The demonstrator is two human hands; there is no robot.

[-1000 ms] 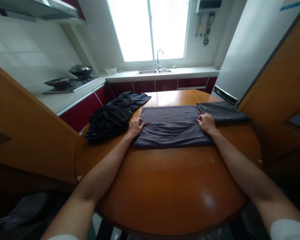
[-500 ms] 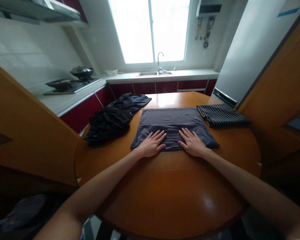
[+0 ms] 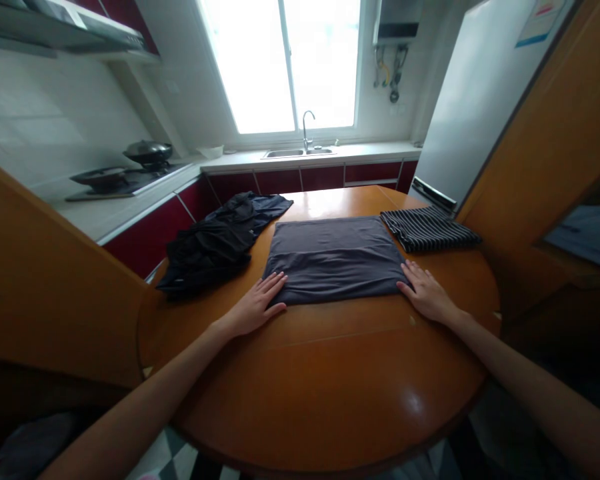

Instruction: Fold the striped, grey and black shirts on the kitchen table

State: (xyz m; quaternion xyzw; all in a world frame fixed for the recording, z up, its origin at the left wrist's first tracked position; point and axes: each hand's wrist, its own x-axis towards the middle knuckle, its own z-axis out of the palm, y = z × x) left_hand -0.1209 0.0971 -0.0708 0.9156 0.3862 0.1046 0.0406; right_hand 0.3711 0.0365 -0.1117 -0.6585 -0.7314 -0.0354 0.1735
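A dark grey folded cloth garment (image 3: 337,263) lies flat on the wooden table (image 3: 325,380), with a fold line running across its middle and small wrinkles along the near part. My left hand (image 3: 255,305) rests at its near left corner, fingertips on the fabric, fingers stretched out. At the near right corner, my right hand (image 3: 427,290) touches the edge with its fingers extended and thumb apart. Neither hand grips anything.
Left of the garment lies a heap of dark clothes (image 3: 215,243). A black-and-white striped folded cloth (image 3: 430,228) sits at the right. Beyond the table are a sink (image 3: 285,153), a stove with a covered pan (image 3: 149,152), and a fridge (image 3: 460,100).
My hands have slid apart from the middle of the garment's near edge, the left one to the near left corner and the right one to the near right corner. The view has shifted slightly.
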